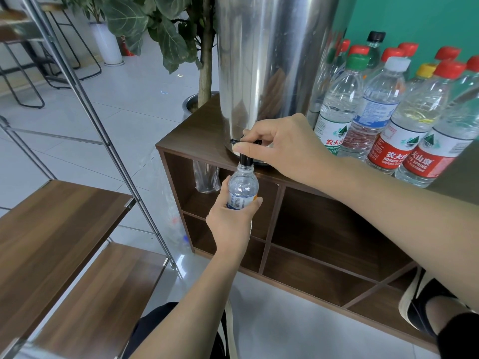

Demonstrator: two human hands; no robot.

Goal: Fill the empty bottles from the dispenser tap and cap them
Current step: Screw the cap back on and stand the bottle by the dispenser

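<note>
My left hand (229, 224) is wrapped around the lower body of a small clear bottle (243, 186), fingers and thumb curled round its label, holding it upright just off the front edge of the cabinet (197, 130) with its open mouth right under the black tap (243, 158). My right hand (285, 146) reaches in from the right and grips the tap's lever (237, 141) with curled fingers and thumb, at the foot of the steel dispenser (264, 68), which stands near the front left corner of the cabinet top. I cannot tell whether water is running or how full the bottle is. Along the right side of the cabinet top, against the green wall (414, 19), stands a crowd of capped bottles (404, 120), mostly red caps, with green, white, yellow and black ones among them. In the cabinet's upper left compartment a sleeve of plastic cups (204, 177) hangs down. A potted plant (160, 32) stands behind the cabinet's left edge, and a wooden shelf unit (59, 218) with a metal frame sits to the left on the tiled floor (124, 94).
</note>
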